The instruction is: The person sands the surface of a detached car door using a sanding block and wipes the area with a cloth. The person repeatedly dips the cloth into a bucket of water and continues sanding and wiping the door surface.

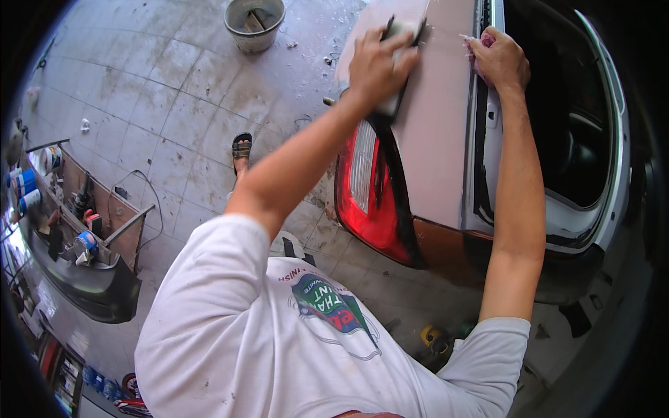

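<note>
My left hand [376, 68] is slightly blurred and gripped on a long, pale sanding block [391, 106] with dark edges. The block lies flat against the matte, pinkish-primed body panel [439, 139] of a car, above its red and clear tail light [366, 195]. Over by the rear window opening, my right hand [505, 64] closes around a crumpled pink cloth [481, 54] with white frothy bits on it. That hand rests at the dark channel along the panel's edge.
A grey bucket [254, 26] stands on the stained tile floor [174, 104]. To the left, a bumper [94, 292] lies beside a low cart [118, 219] of tins and tools. A thin cable [159, 202] trails there. Below the car sits a yellow object [433, 338].
</note>
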`<state>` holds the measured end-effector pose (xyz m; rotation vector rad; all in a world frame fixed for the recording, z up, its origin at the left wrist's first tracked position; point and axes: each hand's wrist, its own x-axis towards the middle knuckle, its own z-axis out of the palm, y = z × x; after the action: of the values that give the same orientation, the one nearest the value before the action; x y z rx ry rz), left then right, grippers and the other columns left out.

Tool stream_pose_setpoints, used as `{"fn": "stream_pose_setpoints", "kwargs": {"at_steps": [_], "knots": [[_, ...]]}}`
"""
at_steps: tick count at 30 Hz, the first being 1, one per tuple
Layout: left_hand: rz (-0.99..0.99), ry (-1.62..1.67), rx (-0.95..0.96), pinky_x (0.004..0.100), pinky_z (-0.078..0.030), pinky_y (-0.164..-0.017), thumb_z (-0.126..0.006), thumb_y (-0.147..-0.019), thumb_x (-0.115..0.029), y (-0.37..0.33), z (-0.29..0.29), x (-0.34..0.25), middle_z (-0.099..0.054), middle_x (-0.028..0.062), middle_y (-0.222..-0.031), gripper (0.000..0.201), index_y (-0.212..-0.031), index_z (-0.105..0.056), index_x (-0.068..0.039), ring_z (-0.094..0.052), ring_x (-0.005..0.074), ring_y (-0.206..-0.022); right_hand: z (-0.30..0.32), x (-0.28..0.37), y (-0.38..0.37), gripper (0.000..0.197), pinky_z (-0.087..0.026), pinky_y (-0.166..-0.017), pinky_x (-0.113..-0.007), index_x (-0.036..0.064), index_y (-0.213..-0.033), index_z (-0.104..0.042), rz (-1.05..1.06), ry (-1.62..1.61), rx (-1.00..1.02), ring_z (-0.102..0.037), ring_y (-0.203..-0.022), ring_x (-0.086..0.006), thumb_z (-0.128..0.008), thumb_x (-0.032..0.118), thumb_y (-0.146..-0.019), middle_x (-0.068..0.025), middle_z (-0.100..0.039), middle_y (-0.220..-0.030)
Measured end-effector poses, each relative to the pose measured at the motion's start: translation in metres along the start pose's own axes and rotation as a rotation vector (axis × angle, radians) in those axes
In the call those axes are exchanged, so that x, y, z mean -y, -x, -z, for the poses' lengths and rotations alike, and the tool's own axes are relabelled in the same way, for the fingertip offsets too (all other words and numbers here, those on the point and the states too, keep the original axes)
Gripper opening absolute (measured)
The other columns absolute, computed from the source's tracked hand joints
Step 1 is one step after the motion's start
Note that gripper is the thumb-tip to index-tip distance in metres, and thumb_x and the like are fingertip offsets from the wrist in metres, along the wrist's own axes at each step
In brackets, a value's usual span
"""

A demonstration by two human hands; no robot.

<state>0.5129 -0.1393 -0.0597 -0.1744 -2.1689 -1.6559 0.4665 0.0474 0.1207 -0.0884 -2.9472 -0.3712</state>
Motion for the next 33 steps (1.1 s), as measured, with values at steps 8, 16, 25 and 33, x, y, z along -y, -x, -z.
{"fn": "stream_pose_setpoints", "kwargs": {"at_steps": [8,16,25,33], "knots": [[-0.181,0.020,0.198,0.0487,-0.047,-0.112,-0.083,-0.088,-0.030,0.149,0.086,-0.065,-0.055,0.0214,-0.155,0.058,-0.145,-0.074,-0.020,-0.057,0.0431,-0.127,0.001,-0.006,0.004,0.031,-0.064,-0.090,-0.050,0.0213,-0.106,-0.080,0.002,0.020,0.002,-0.079,-0.101,-0.0297,-0.078,0.051,-0.097,-0.0055,-0.082,-0.105],[-0.220,-0.024,0.078,0.0503,-0.047,-0.115,-0.078,-0.095,-0.041,-0.045,-0.013,0.016,-0.058,0.0227,-0.154,0.051,-0.145,-0.072,-0.029,-0.057,0.0445,-0.134,0.011,0.006,0.002,0.032,-0.063,-0.088,-0.051,0.0191,-0.102,-0.080,-0.053,0.003,-0.001,-0.079,-0.099,-0.0304,-0.081,0.050,-0.094,-0.0063,-0.081,-0.103],[-0.373,0.120,0.333,0.0470,-0.052,-0.107,-0.088,-0.080,-0.028,0.103,0.087,-0.020,-0.059,0.0170,-0.154,0.065,-0.144,-0.075,-0.027,-0.061,0.0378,-0.122,0.012,0.003,0.009,0.033,-0.061,-0.087,-0.049,0.0156,-0.097,-0.078,-0.062,-0.011,-0.001,-0.078,-0.097,-0.0322,-0.083,0.047,-0.091,-0.0085,-0.079,-0.102],[-0.301,-0.028,0.268,0.0504,-0.052,-0.110,-0.081,-0.091,-0.041,-0.050,-0.003,0.025,-0.058,0.0152,-0.157,0.054,-0.144,-0.074,-0.030,-0.059,0.0403,-0.131,0.020,0.011,0.009,0.032,-0.061,-0.085,-0.048,0.0145,-0.094,-0.076,-0.136,-0.038,0.045,-0.076,-0.096,-0.0324,-0.085,0.045,-0.089,-0.0059,-0.077,-0.101]]}}
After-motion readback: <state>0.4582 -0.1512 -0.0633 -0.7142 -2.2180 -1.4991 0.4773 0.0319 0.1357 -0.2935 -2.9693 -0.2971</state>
